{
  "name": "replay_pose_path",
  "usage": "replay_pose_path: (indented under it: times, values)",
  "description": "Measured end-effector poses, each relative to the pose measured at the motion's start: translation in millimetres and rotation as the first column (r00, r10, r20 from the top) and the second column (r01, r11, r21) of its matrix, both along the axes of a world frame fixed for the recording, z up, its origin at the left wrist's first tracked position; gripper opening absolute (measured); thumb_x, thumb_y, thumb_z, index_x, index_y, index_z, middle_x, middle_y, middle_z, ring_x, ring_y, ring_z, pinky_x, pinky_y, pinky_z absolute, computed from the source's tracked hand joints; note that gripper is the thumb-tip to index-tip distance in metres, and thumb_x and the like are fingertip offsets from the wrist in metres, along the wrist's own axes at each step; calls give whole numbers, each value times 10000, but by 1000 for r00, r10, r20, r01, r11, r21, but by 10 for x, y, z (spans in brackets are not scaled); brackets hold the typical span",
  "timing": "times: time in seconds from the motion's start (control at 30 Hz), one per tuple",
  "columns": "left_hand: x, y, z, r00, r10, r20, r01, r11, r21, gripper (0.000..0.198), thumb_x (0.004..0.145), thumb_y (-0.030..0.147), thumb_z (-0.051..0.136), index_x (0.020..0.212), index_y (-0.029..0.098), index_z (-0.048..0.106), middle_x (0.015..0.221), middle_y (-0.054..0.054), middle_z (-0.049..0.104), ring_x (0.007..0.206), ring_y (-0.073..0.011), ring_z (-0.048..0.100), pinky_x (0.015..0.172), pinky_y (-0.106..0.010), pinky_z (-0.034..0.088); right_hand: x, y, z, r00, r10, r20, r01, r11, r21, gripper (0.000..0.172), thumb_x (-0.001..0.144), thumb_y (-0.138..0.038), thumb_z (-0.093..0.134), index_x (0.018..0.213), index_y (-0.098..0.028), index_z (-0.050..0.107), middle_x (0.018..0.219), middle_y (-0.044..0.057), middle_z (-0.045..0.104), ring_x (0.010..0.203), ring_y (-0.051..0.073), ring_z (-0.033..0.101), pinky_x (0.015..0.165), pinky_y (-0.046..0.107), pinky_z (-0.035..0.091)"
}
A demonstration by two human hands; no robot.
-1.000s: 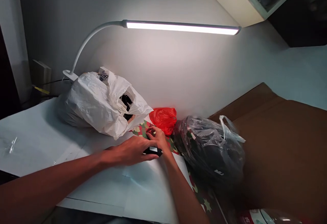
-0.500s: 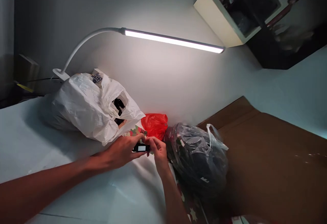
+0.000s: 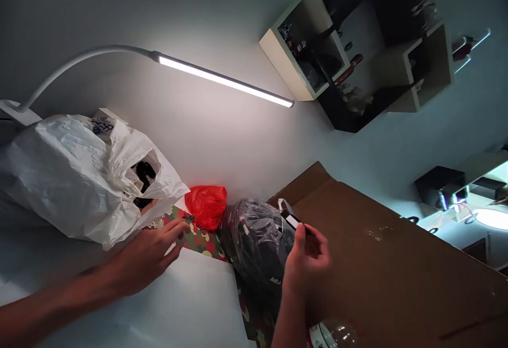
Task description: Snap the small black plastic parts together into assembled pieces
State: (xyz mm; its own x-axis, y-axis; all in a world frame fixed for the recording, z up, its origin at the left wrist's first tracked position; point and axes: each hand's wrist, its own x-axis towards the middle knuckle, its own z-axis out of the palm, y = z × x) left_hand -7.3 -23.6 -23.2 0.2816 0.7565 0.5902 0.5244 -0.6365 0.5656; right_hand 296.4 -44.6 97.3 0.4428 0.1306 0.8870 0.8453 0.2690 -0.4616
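Between the thumb and fingers of my right hand is a small black rectangular object with a white patch; its exact kind does not show. It is held up in front of the clear plastic bag, which is full of dark contents. My left hand is empty with its fingers apart, over the white table. Just beyond its fingertips lie camouflage-patterned paper and a crumpled red plastic bag.
A bulky white plastic bag with black items in its opening stands at left. The lit lamp reaches overhead on a bent neck. Brown cardboard fills the right side. Wall shelves hang above, and a transparent container sits at bottom.
My hands, together on the black object before, are now apart. My left hand has let go, and my right hand has carried the object rightward. The view has turned to the right.
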Motion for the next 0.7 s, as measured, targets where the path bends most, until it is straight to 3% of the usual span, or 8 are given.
replay_pose_path:
  times: [0.07,0.13,0.2,0.4,0.5,0.57,0.6,0.7]
  values:
    - [7,0,-15,998,-24,-55,25,999,33,222,996,204,390,989,238,609,946,11,713,593,-141,608,619,-287,384,259,81,91,987,-81,136,98,987,-128,486,906,-668,644,885,-189,721,857,129,745,744,269,698,712,389,569]
    - [2,-7,-11,994,-28,-109,32,999,35,211,995,167,375,951,235,570,927,15,700,620,-147,612,618,-295,363,439,150,86,962,-30,270,129,926,-356,557,854,-744,633,866,-196,732,825,133,731,713,293,685,661,414,552]
    - [-5,-13,-2,989,-36,-147,39,999,23,209,992,138,367,936,234,543,922,18,699,645,-148,622,624,-293,365,489,164,24,950,9,314,133,893,-430,572,847,-756,618,881,-198,736,845,140,723,718,312,686,650,435,553]
    - [10,33,-59,992,-73,-100,74,997,5,134,895,119,507,868,245,542,804,27,709,653,-131,641,613,-263,402,-67,-123,-178,946,-84,312,94,995,-17,226,1031,-400,554,934,-244,686,907,105,734,832,290,702,813,435,561]
    - [3,15,-57,986,-117,-116,110,992,-65,179,876,63,521,853,235,564,789,31,718,649,-129,643,628,-259,404,-471,-161,-299,894,165,417,-124,984,-125,173,1030,-330,557,936,-253,680,853,65,734,787,255,703,776,389,558]
    - [-14,-18,-30,979,-149,-138,139,987,-81,202,877,38,509,846,225,576,772,35,705,624,-124,622,621,-257,385,-719,-50,-425,829,424,365,-291,884,-366,207,1033,-323,541,920,-239,694,831,51,731,762,231,697,744,355,552]
    - [-25,-35,-16,972,-173,-156,165,984,-67,209,881,33,500,841,222,580,758,37,697,612,-124,609,612,-257,370,-830,43,-501,784,556,276,-370,776,-511,214,1031,-320,541,929,-229,706,852,51,741,770,221,698,734,338,549]
    - [-54,-73,7,945,-240,-223,257,965,55,223,886,26,484,837,216,591,719,32,680,614,-136,600,603,-265,345,-1112,388,-734,596,800,-70,-542,336,-770,162,968,-315,624,934,-211,743,930,51,785,813,205,718,729,298,545]
